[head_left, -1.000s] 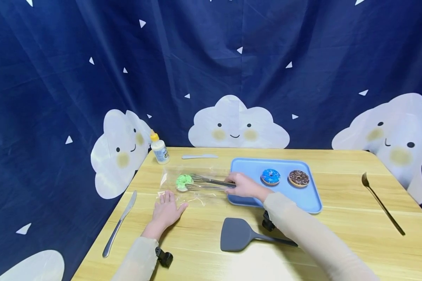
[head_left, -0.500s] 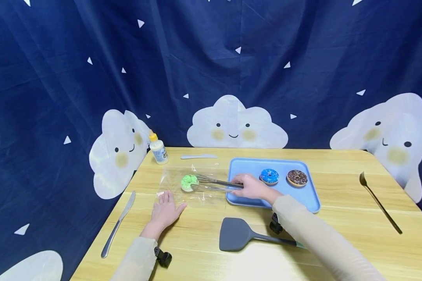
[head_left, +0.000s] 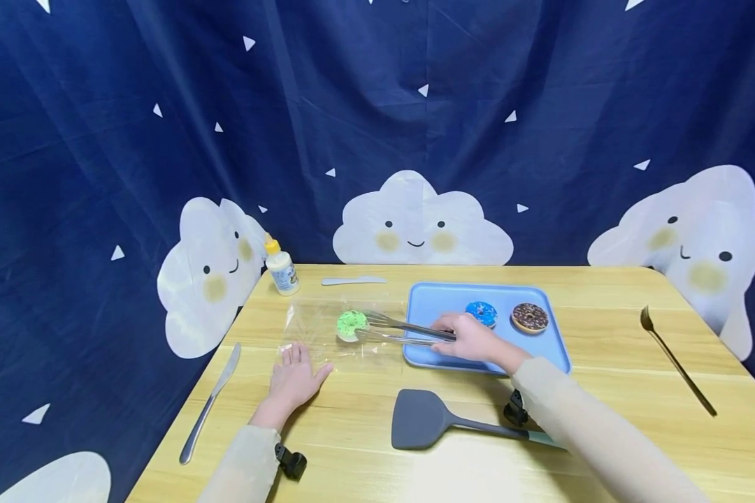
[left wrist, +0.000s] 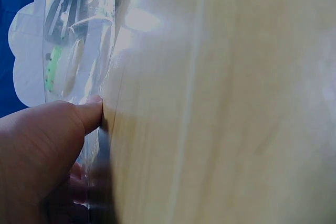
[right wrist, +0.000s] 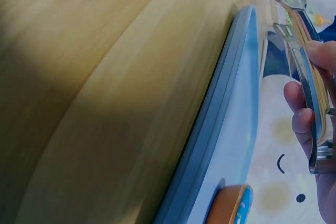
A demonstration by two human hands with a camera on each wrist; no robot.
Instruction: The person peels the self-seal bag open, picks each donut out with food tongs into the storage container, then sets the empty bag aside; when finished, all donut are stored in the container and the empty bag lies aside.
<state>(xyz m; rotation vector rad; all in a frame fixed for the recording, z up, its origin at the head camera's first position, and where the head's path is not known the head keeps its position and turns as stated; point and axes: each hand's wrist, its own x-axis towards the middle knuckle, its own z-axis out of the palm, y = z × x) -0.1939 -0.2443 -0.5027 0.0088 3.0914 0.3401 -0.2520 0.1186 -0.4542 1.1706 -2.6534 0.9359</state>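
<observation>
My right hand (head_left: 475, 340) grips metal tongs (head_left: 415, 332) above the left part of a blue tray (head_left: 556, 349). The tips of the tongs are at the right side of a green-iced donut (head_left: 351, 323). Both donut and tips show through the clear plastic bag (left wrist: 89, 30) in the left wrist view, so they appear to be inside it. My left hand (head_left: 294, 377) lies with extended fingers on the near left edge of the bag. On the tray, a blue-iced donut (head_left: 482, 314), partly behind my right hand, sits beside a chocolate donut (head_left: 530, 318).
A grey spatula (head_left: 421, 420) lies in front of the tray, its handle end under my right forearm. There is a table knife (head_left: 212, 399) at left and a dark fork (head_left: 676, 360) at right. Farther back are a yellow-capped bottle (head_left: 283, 271) and a pale small knife (head_left: 354, 281).
The tongs and my right hand have moved right, and the green donut has shifted right within the bag. My left hand has stayed at the bag's edge.
</observation>
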